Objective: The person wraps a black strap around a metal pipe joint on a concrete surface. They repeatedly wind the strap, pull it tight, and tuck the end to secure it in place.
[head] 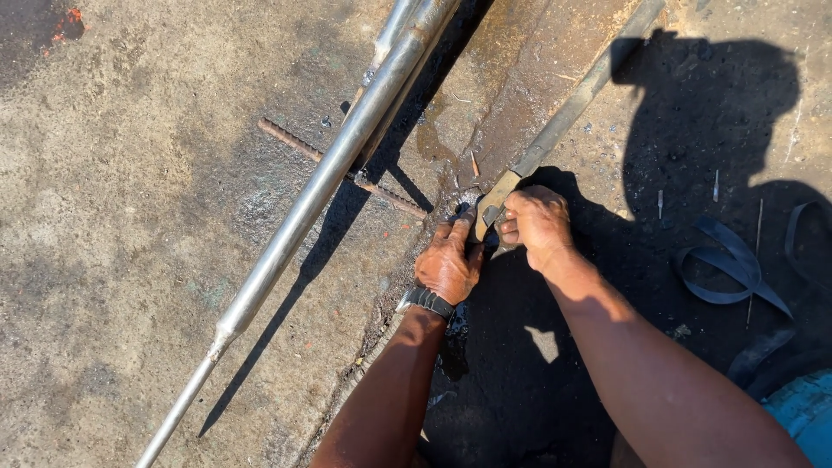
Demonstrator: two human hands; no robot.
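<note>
Beside the grey, rust-stained concrete ground (130, 217), a shiny silver steel pipe (321, 182) crosses a rust-brown ribbed rebar (347, 172), while right of that pipe lie a dull grey flat metal bar (572, 104), a black wristband (425, 301), dark blue-grey straps (728, 277) and a turquoise object (806, 407).

Left: long shiny steel pipe (321, 182) and rusty ribbed rebar (347, 169) bar the ground.
Right: dark rubber straps (737, 277) lie well apart.

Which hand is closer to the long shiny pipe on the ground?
Left. The left hand sits on the pipe's side of the flat metal strip, though apart from the shiny pipe; the right hand grips the strip farther away.
</note>
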